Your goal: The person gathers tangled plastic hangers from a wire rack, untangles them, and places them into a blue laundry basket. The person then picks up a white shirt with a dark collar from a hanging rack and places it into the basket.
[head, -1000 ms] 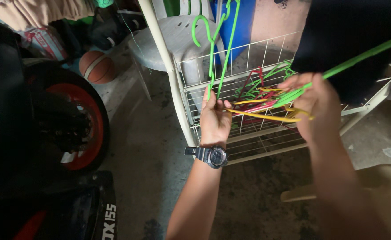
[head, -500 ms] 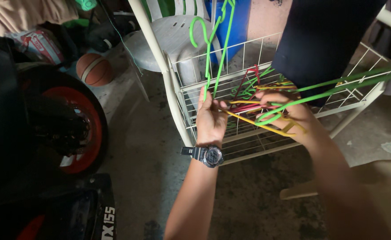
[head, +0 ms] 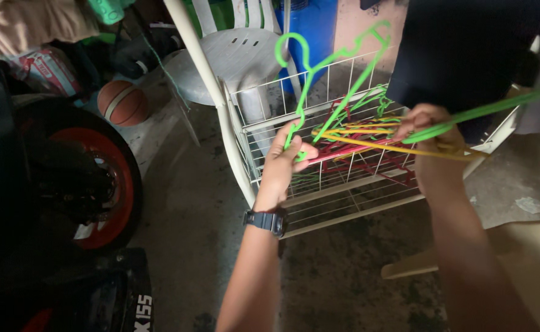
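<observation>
Left hand (head: 284, 167): thumb and fingers pinched around the lower end of a green hanger (head: 328, 92), holding it tilted above the basket with its hook up.
Right hand (head: 433, 138): closed around a bunch of hangers (head: 399, 138), green and yellow ones among them; 1 green arm sticks out to the right past the fist.
Hanger pile (head: 356, 154): red, yellow and green hangers lie tangled in the white wire basket (head: 270, 101), between the 2 hands.
Around: a white plastic stool (head: 233, 52) stands just behind the basket, a basketball (head: 121, 102) sits on the floor to the left, near a motorcycle wheel with an orange rim (head: 86, 178). A dark garment (head: 466, 49) hangs above the right hand.
Step in hand: by the look of it, 1 green hanger is being worked loose from the tangle.
Next move calls for: I judge the left hand must lift and turn the green hanger so its arms slip clear of the others, while the right keeps its bunch steady.
</observation>
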